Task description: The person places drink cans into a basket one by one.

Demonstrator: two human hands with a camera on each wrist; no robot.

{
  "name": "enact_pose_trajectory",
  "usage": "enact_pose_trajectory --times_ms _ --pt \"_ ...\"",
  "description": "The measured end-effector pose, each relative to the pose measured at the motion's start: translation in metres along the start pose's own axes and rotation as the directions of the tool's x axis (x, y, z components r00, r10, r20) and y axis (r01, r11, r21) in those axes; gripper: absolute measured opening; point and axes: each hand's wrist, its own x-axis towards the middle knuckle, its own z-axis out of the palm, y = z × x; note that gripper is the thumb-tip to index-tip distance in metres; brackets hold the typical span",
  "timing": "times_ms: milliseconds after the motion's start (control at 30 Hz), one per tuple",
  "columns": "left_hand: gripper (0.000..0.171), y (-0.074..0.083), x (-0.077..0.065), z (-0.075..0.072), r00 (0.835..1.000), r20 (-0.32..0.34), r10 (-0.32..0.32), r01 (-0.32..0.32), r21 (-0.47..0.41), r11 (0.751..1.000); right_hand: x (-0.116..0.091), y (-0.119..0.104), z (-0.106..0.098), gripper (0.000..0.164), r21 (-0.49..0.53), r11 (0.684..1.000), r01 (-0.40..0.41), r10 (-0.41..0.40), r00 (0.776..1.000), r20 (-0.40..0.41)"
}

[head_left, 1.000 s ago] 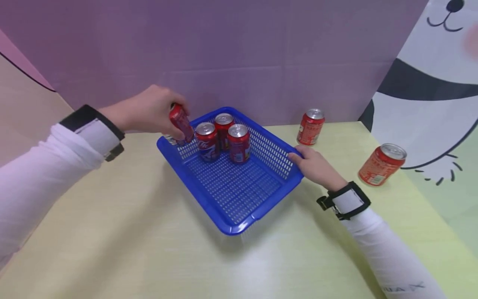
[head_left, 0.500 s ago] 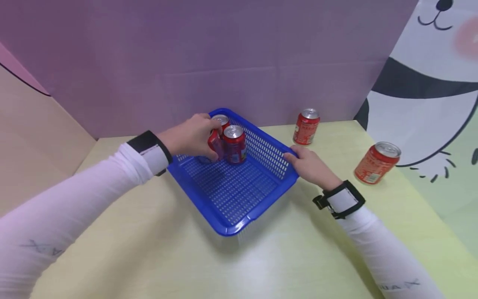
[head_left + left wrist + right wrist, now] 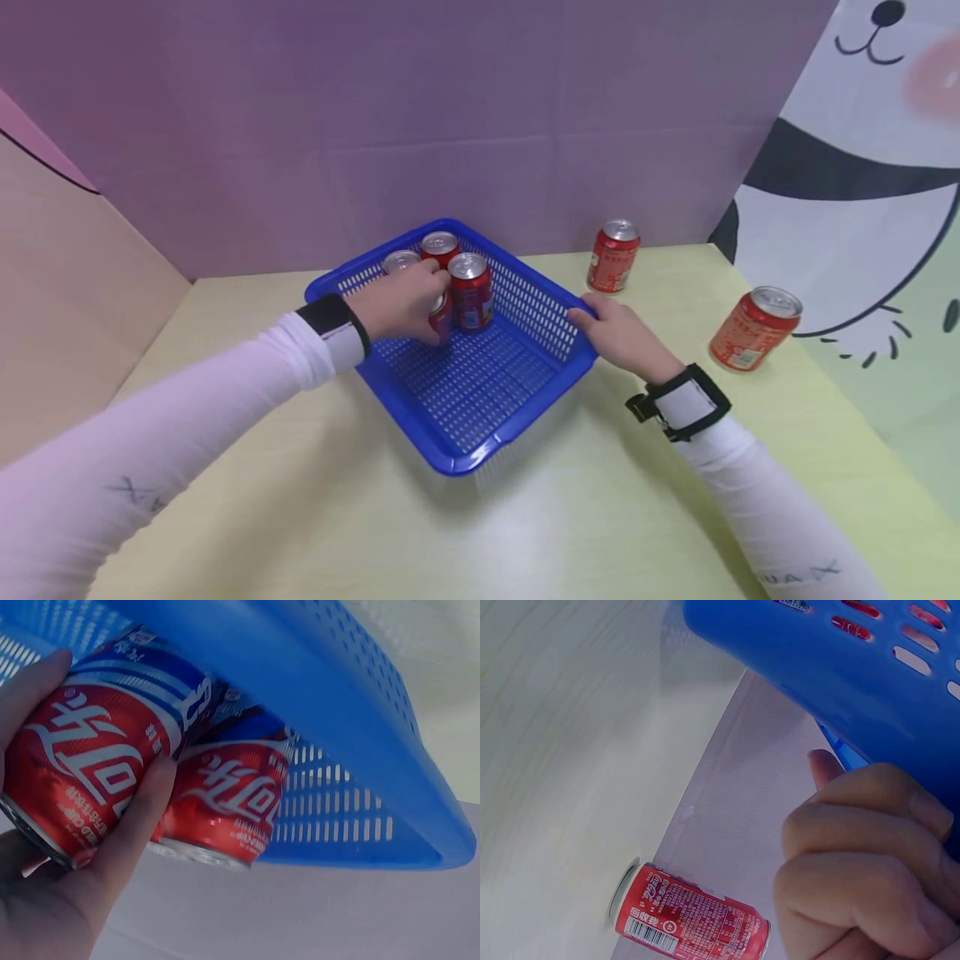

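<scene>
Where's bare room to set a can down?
Basket floor: near half, between the three cans and near rim. Table: between the sleeves, before the basket's near corner. Crowded: basket's far end, those cans plus left hand and held can.

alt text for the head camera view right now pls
A left hand grips a red can inside a blue plastic basket, beside three other cans, while the right hand holds the basket. Two more red cans stand on the table to the right.
</scene>
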Motion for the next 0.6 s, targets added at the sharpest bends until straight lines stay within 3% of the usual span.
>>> enact_pose_trajectory --times_ms 200,500,600 --pt "0.066 0.001 0.000 0.009 0.998 -0.054 0.022 -0.016 0.112 0.994 0.000 -0.001 0.001 0.029 0.011 1.000 -0.006 0.006 1.000 -0.003" --pt "0.062 -0.002 0.004 0.012 0.988 -0.157 0.000 0.022 0.138 0.990 0.001 -0.002 0.001 0.030 0.007 1.000 -0.003 0.003 1.000 0.005" --pt "0.060 -0.001 0.005 0.012 0.988 -0.154 0.011 0.012 0.146 0.989 0.001 0.000 0.001 0.031 0.006 1.000 -0.014 0.014 1.000 0.005"
